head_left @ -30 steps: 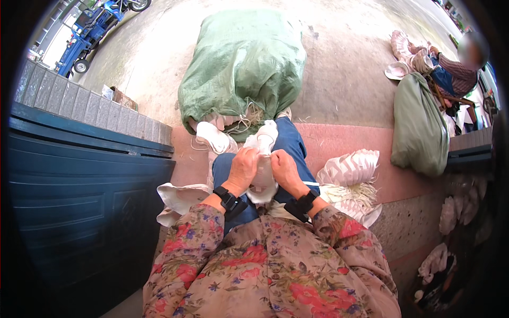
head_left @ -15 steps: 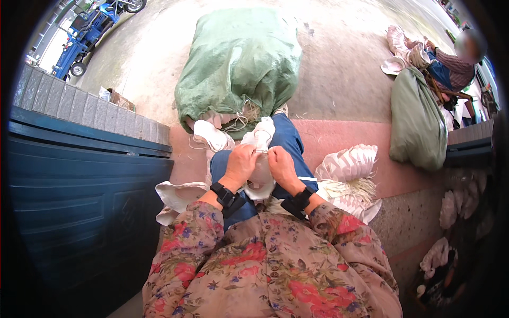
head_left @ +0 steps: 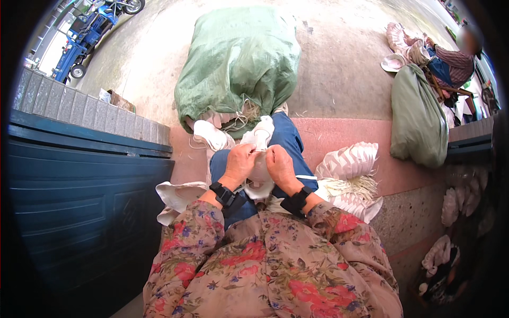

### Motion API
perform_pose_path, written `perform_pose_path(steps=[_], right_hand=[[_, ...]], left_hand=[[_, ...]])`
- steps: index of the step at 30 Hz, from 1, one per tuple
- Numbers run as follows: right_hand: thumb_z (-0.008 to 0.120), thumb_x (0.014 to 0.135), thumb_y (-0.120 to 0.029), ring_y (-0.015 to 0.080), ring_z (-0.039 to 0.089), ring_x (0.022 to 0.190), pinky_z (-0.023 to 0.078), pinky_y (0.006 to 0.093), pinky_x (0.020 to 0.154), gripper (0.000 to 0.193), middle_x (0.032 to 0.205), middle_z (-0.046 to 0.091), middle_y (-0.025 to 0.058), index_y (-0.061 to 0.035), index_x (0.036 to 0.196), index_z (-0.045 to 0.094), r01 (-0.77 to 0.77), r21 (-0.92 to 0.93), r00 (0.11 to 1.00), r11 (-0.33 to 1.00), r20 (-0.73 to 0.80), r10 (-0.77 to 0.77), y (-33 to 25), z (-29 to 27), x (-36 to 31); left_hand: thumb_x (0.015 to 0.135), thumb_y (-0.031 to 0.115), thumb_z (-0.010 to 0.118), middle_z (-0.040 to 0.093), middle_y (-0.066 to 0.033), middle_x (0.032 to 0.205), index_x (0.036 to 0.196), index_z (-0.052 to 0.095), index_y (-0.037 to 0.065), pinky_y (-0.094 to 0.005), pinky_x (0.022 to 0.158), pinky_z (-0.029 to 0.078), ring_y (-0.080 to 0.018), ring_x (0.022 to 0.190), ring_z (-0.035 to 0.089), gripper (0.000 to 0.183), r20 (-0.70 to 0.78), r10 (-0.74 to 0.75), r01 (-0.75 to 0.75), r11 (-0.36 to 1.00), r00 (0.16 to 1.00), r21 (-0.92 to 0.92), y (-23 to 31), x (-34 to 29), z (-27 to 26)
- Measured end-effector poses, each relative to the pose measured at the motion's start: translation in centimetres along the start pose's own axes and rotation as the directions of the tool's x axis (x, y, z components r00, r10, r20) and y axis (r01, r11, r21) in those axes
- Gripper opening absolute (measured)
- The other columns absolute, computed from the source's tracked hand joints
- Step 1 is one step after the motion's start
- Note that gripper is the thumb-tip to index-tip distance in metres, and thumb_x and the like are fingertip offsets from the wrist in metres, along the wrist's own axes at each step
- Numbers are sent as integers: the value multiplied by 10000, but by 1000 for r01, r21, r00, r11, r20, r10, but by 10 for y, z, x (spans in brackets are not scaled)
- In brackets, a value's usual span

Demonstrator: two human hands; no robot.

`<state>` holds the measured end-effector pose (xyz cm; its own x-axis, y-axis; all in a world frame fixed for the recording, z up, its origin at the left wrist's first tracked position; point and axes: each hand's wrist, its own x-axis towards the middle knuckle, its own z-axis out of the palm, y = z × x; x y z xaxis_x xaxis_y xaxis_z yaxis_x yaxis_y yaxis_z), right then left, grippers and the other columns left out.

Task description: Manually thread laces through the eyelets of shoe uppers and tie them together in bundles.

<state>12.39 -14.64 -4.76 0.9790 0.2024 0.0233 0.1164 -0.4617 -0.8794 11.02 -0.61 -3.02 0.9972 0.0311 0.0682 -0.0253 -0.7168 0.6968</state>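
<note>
Between my knees lies a white shoe upper (head_left: pixel 259 173), its narrower end pointing away from me. My left hand (head_left: pixel 242 160) pinches its left edge, fingers curled. Close beside it, my right hand (head_left: pixel 279 162) is closed on the right edge, with a small gap between the two hands. The fingertips hide whatever fine piece may be held there. Another white upper (head_left: pixel 210 135) rests just beyond my left knee, near loose cords. More white uppers (head_left: pixel 180 196) lie by my left thigh.
A big green sack (head_left: pixel 238 58) stands ahead. To my right are a nested stack of pale uppers (head_left: pixel 347 160) and a bundle of cream laces (head_left: pixel 352 188). Farther right sit a full olive sack (head_left: pixel 418 119) and a seated person (head_left: pixel 453 66). A blue door (head_left: pixel 90 206) borders my left.
Both hands stay on the white upper with only a slight shift of the fingers. The whole view has tilted a little; nothing is let go.
</note>
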Motion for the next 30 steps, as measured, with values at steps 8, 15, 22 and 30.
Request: perform_pose_path(steps=[8, 15, 22, 30], right_hand=[[531, 791, -75, 336, 540, 731, 432, 393, 638, 66, 755, 540, 159, -30, 838, 543, 288, -126, 955, 949, -32, -294, 0, -4, 5], [520, 768, -33, 333, 538, 728, 429, 406, 641, 88, 741, 540, 157, -13, 849, 551, 283, -134, 956, 950, -39, -290, -16, 6, 22], [489, 732, -46, 346, 526, 739, 420, 432, 639, 92, 729, 527, 169, -28, 813, 531, 331, -86, 943, 940, 44, -328, -8, 1, 19], [596, 648, 13, 366, 490, 867, 421, 408, 714, 404, 924, 470, 166, -44, 1015, 438, 302, -149, 941, 941, 206, -269, -11, -21, -5]], left_hand=[[717, 131, 619, 585, -177, 758, 803, 598, -12, -394, 634, 438, -340, 715, 560, 168, -17, -17, 16, 999, 1000, -49, 1, -4, -2], [753, 161, 606, 566, -166, 734, 864, 562, 3, -397, 635, 440, -331, 724, 553, 198, -5, -20, 19, 994, 1000, -110, -1, 5, -14], [753, 126, 535, 539, -131, 707, 793, 549, 58, -389, 616, 443, -306, 706, 549, 80, -53, 441, -428, 889, 896, 164, -21, 4, -6], [743, 100, 509, 518, -105, 702, 744, 515, 61, -351, 599, 451, -256, 697, 547, 40, 222, 486, -533, 744, 845, 403, -27, -5, -42]])
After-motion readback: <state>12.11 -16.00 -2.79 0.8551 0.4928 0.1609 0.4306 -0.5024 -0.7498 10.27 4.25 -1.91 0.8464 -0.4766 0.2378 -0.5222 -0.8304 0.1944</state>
